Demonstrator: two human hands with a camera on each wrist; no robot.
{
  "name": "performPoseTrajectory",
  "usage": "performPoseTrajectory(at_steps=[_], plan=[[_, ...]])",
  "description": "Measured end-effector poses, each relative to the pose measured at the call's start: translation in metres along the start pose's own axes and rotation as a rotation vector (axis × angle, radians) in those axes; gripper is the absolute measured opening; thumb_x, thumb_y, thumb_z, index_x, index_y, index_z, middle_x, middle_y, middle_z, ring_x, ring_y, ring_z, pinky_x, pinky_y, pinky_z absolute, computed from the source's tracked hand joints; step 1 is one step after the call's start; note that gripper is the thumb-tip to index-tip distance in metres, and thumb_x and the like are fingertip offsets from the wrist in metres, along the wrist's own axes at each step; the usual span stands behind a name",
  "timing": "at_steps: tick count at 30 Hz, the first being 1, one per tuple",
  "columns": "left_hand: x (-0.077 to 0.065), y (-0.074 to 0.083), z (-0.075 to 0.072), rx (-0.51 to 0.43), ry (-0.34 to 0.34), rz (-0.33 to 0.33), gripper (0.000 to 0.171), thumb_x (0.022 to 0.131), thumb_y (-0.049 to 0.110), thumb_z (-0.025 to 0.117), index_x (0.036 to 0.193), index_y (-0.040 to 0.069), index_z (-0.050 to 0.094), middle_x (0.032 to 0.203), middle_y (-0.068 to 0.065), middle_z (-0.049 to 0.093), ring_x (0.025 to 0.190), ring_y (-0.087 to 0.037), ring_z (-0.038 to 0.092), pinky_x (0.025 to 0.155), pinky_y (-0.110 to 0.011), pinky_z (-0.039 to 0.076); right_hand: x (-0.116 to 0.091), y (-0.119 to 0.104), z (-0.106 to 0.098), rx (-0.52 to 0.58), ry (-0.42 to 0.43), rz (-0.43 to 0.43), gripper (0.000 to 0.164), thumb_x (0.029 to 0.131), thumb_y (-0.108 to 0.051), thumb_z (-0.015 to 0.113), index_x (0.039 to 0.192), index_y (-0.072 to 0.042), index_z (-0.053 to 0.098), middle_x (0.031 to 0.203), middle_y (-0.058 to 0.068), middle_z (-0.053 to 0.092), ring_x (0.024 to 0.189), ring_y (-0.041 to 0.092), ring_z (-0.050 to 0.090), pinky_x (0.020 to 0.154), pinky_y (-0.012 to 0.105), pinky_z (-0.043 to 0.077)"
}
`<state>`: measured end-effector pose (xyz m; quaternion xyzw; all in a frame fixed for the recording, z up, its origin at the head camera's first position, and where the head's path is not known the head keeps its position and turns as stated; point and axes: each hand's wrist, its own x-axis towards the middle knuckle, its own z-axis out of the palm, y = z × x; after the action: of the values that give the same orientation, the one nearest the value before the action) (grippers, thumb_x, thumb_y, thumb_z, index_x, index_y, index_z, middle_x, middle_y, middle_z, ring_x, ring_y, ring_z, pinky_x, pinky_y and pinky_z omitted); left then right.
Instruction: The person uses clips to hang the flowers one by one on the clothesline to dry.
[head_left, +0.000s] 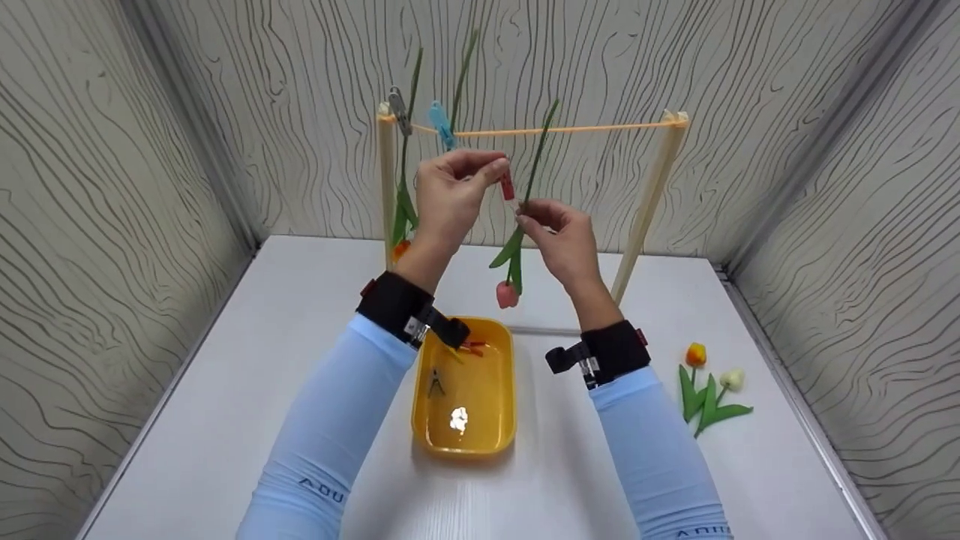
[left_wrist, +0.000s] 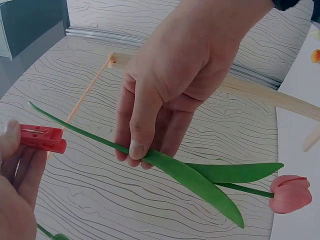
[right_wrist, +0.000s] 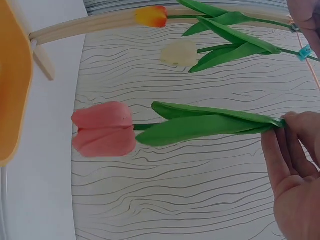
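Note:
My left hand (head_left: pixel 453 196) pinches a red clothespin (left_wrist: pixel 44 138) between thumb and fingers, just below the orange string (head_left: pixel 570 129). In my right hand (head_left: pixel 561 238) is the stem of a pink tulip (right_wrist: pixel 104 129), gripped near the base of its leaves. The flower hangs head down, and its stem rises past the string. A grey clothespin (head_left: pixel 400 111) and a blue clothespin (head_left: pixel 442 124) sit on the string's left part. By them hang an orange-yellow tulip (right_wrist: pixel 151 16) and a white tulip (right_wrist: pixel 179 53), also heads down.
Wooden posts (head_left: pixel 651 201) hold the string at both ends. A yellow tray (head_left: pixel 480 450) with several clothespins stands on the white table (head_left: pixel 315 300) below my hands. At the right lie another orange-yellow tulip (head_left: pixel 696 355) and another white tulip (head_left: pixel 732 379).

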<state>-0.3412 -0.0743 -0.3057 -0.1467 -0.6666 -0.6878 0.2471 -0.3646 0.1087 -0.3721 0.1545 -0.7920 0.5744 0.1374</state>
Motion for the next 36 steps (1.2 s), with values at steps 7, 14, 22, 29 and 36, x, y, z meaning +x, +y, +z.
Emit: performPoseTrajectory(at_steps=[7, 14, 22, 29, 36], plan=[[0.025, 0.014, 0.001, 0.011, 0.046, 0.035, 0.012, 0.097, 0.012, 0.082, 0.107, 0.005, 0.085, 0.1, -0.011, 0.083, 0.089, -0.01, 0.075, 0.08, -0.021, 0.059, 0.014, -0.015, 0.006, 0.038, 0.027, 0.001, 0.025, 0.106, -0.014, 0.071, 0.129, -0.006, 0.077, 0.126, 0.015, 0.079, 0.112, 0.017, 0.073, 0.102, 0.023, 0.061], [0.042, 0.024, 0.003, 0.036, 0.063, 0.077, 0.013, 0.098, 0.012, 0.081, 0.107, 0.003, 0.085, 0.1, -0.013, 0.084, 0.085, -0.009, 0.074, 0.076, -0.021, 0.056, 0.027, -0.028, 0.01, 0.114, 0.075, -0.028, 0.025, 0.104, -0.011, 0.074, 0.127, -0.003, 0.075, 0.123, 0.015, 0.08, 0.109, 0.015, 0.076, 0.101, 0.027, 0.063], [0.053, 0.025, 0.005, 0.059, 0.093, 0.067, 0.015, 0.098, 0.012, 0.081, 0.109, 0.003, 0.084, 0.103, -0.014, 0.083, 0.087, -0.009, 0.074, 0.078, -0.02, 0.057, 0.036, -0.035, 0.016, 0.167, 0.13, -0.082, 0.023, 0.102, -0.009, 0.076, 0.123, -0.001, 0.075, 0.12, 0.017, 0.081, 0.106, 0.013, 0.078, 0.097, 0.026, 0.065], [0.056, 0.024, 0.004, 0.076, 0.116, 0.057, 0.017, 0.099, 0.012, 0.08, 0.111, 0.001, 0.083, 0.104, -0.013, 0.083, 0.084, -0.008, 0.068, 0.07, -0.019, 0.049, 0.044, -0.041, 0.024, 0.175, 0.143, -0.122, 0.022, 0.101, -0.007, 0.077, 0.121, 0.001, 0.077, 0.12, 0.02, 0.081, 0.106, 0.015, 0.078, 0.092, 0.023, 0.064], [0.056, 0.024, 0.006, 0.086, 0.128, 0.041, 0.016, 0.099, 0.012, 0.08, 0.111, 0.003, 0.084, 0.107, -0.014, 0.083, 0.089, -0.01, 0.072, 0.077, -0.019, 0.055, 0.048, -0.046, 0.031, 0.168, 0.132, -0.105, 0.021, 0.102, -0.01, 0.076, 0.121, -0.001, 0.077, 0.119, 0.018, 0.081, 0.11, 0.019, 0.078, 0.094, 0.024, 0.063]])
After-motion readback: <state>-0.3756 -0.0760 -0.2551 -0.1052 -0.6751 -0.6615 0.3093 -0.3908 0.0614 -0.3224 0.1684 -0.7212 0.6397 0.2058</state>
